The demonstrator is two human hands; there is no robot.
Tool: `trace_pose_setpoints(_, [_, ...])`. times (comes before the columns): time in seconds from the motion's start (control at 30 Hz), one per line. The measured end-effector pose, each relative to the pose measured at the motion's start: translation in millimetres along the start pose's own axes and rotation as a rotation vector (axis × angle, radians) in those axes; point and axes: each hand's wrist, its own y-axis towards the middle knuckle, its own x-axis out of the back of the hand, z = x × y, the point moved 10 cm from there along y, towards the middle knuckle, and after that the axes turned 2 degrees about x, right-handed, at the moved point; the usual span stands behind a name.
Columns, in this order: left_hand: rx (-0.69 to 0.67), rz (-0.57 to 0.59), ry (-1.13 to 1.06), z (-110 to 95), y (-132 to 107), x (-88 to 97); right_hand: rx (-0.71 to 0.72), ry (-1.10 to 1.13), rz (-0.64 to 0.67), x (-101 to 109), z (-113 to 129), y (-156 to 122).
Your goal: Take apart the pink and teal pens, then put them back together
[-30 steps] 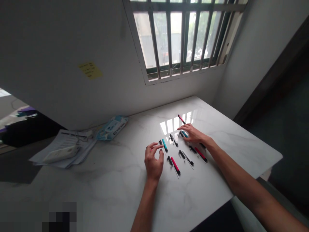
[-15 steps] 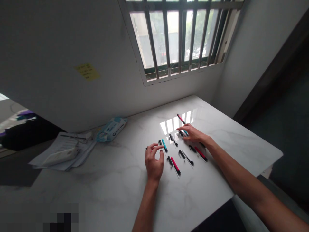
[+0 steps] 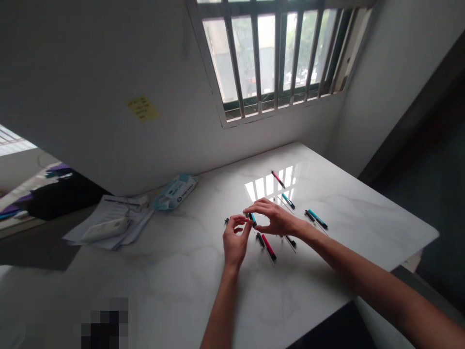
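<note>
From where I stand, the left hand [image 3: 234, 246] comes first: its fingers are curled in, thumb and tips nearly meeting, and I cannot tell whether a small part is pinched there. The right hand [image 3: 274, 218] arches in from the other side, thumb and fingers parted in a wide curve, gripping nothing that I can make out. I'd judge the step as close fingertip work on a pen's parts; it calls for a light, exact pinch, as such slim pieces could roll.

Between the hands lies a teal pen [image 3: 253, 220], partly hidden. Just this side of it are a black piece [image 3: 260, 240] and a red barrel [image 3: 268, 246]. Rightward, a red-and-black pen [image 3: 278, 179] sits farthest back, a teal-and-black barrel [image 3: 288, 201] nearer, and another teal barrel [image 3: 317, 219] rests well apart at the right.

The tabletop [image 3: 163, 286] is pale, marbled and glossy. At its left are papers [image 3: 96, 212] under a white device [image 3: 105, 230], then a blue wipes packet [image 3: 176, 192]. A yellow note [image 3: 142, 108] is stuck on the wall above; farther right, a barred window [image 3: 269, 63] throws a bright reflection near the back pen.
</note>
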Motion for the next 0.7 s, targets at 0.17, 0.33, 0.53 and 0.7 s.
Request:
trace_pose_setpoints(0.17, [0.010,0.020,0.018,0,-1,-2.1,-0.053,0.022,0.034,-5,-14,-4])
trace_pose_setpoints(0.33, [0.004,-0.014,0.065,-4,-3,0.4,-0.273,-0.200,-0.093,37,-85,-26])
trace_pose_setpoints(0.53, [-0.033,-0.016,0.119,-9,-6,-1.8,-0.502,-0.274,-0.119,53,-140,-50])
trace_pose_setpoints(0.7, [-0.053,-0.030,0.131,-8,-5,-1.0,-0.552,-0.173,-0.102,43,-140,-46])
